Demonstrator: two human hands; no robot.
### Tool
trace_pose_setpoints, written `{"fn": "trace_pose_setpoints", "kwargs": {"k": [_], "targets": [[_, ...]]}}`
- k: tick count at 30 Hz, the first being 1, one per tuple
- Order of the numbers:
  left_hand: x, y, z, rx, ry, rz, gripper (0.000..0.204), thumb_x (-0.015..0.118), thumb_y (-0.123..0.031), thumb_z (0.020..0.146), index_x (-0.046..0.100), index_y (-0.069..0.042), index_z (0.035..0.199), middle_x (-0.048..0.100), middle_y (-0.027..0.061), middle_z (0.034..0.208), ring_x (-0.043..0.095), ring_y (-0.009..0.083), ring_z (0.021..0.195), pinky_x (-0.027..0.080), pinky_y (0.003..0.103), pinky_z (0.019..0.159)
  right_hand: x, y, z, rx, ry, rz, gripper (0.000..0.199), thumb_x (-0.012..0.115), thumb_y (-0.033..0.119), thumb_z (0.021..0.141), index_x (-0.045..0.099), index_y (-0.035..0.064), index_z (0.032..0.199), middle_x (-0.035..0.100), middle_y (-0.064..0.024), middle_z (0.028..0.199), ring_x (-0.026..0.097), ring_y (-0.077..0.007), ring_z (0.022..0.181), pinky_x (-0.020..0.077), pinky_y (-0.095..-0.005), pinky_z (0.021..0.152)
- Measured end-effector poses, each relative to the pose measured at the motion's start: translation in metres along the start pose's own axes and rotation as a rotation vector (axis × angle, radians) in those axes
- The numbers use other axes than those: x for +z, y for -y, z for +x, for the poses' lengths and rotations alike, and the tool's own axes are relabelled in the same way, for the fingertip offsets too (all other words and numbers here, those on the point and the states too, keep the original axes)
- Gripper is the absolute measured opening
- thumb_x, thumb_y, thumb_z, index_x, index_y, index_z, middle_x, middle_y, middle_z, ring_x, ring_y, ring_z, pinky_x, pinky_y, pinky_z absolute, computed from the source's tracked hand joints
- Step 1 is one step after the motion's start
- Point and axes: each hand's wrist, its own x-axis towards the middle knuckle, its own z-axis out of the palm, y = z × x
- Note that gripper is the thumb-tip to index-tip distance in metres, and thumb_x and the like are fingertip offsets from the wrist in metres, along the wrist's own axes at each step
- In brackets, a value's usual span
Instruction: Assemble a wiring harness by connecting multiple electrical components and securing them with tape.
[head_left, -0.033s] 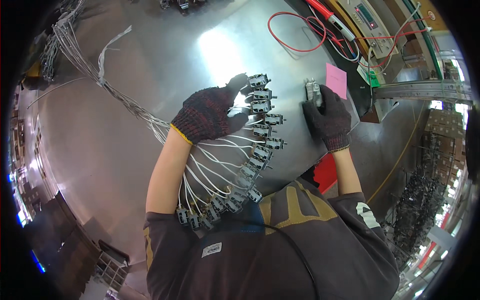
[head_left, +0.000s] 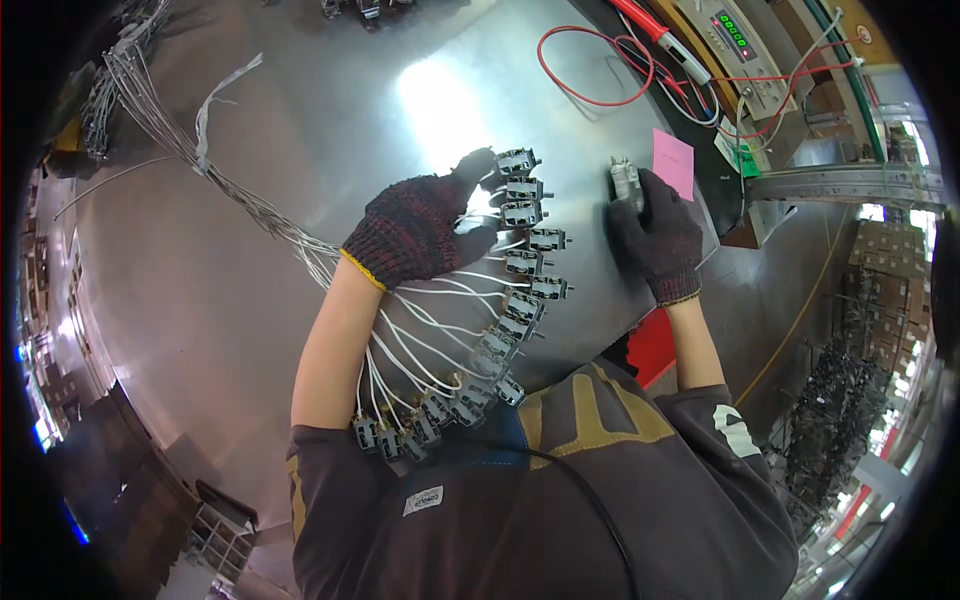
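Observation:
My left hand (head_left: 425, 220), in a dark knitted glove with a yellow cuff edge, lies with thumb and forefinger spread. Its fingertips are beside the upper end of a curved row of small black-and-grey switch-like parts (head_left: 522, 213). Each part has a short stem, and white wires (head_left: 440, 322) run from the row beneath my left hand and forearm. To the right of the row, my right hand (head_left: 657, 232), also gloved, is closed around a small pale-grey block (head_left: 625, 184) with short prongs on top. The block's lower end is hidden by the glove.
A long wire bundle (head_left: 255, 207) crosses the metal table (head_left: 180, 320) toward the far left. At the far right are a red-handled probe (head_left: 660, 38), a looped red cable (head_left: 548, 70), a box with a lit green display (head_left: 735, 35) and a pink paper (head_left: 673, 163).
The box's display has turned from a dim red glow to bright green digits. Both hands and the row of parts look unmoved.

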Motion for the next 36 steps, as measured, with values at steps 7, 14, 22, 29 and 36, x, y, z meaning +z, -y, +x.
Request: {"fn": "trace_pose_setpoints", "kwargs": {"k": [7, 14, 22, 29, 36], "targets": [[-0.006, -0.005, 0.002, -0.035, -0.028, -0.015, 0.067, 0.066, -0.042, 0.093, 0.038, -0.015, 0.148, 0.072, 0.0214, 0.103, 0.071, 0.0422, 0.093, 0.057, 0.052, 0.08, -0.06, 0.031, 0.045, -0.297, -0.015, 0.533, 0.032, 0.068, 0.032, 0.098, 0.066, 0.0033, 0.113, 0.07, -0.0131, 0.094, 0.073, -0.0156, 0.084, 0.0548, -0.031, 0.073], [-0.007, -0.004, 0.002, -0.053, -0.025, -0.027, 0.065, 0.068, -0.039, 0.092, 0.039, -0.019, 0.146, 0.072, 0.0203, 0.103, 0.071, 0.0417, 0.092, 0.058, 0.052, 0.078, -0.062, 0.067, 0.098, -0.672, 0.297, 0.286, 0.039, 0.084, 0.029, 0.084, 0.066, 0.0056, 0.109, 0.073, -0.0097, 0.087, 0.075, -0.0233, 0.077, 0.0564, -0.034, 0.07], [0.006, -0.004, 0.0, -0.002, -0.071, -0.013, 0.061, 0.069, -0.042, 0.092, 0.043, -0.02, 0.142, 0.071, 0.0181, 0.091, 0.071, 0.04, 0.083, 0.057, 0.051, 0.072, -0.064, 0.082, 0.103, -0.663, 0.319, -0.06, 0.046, 0.082, 0.05, 0.082, 0.068, 0.0124, 0.105, 0.071, -0.0119, 0.078, 0.072, -0.0307, 0.072, 0.0553, -0.0402, 0.066], [0.017, -0.004, 0.0, 0.016, -0.096, 0.017, 0.061, 0.069, -0.043, 0.092, 0.046, -0.017, 0.142, 0.071, 0.0177, 0.089, 0.071, 0.0375, 0.082, 0.057, 0.05, 0.071, -0.06, 0.072, 0.099, -0.677, 0.28, -0.059, 0.046, 0.082, 0.052, 0.081, 0.067, 0.0133, 0.102, 0.069, -0.0112, 0.072, 0.071, -0.0316, 0.067, 0.0543, -0.0416, 0.063], [0.018, -0.003, 0.0, 0.035, -0.114, 0.013, 0.066, 0.067, -0.05, 0.092, 0.045, -0.017, 0.145, 0.071, 0.0178, 0.089, 0.071, 0.038, 0.081, 0.057, 0.05, 0.072, -0.063, 0.075, 0.109, -0.776, 0.273, -0.116, 0.048, 0.081, 0.055, 0.08, 0.066, 0.0147, 0.101, 0.067, -0.0104, 0.069, 0.07, -0.0321, 0.065, 0.0531, -0.0428, 0.062]]}}
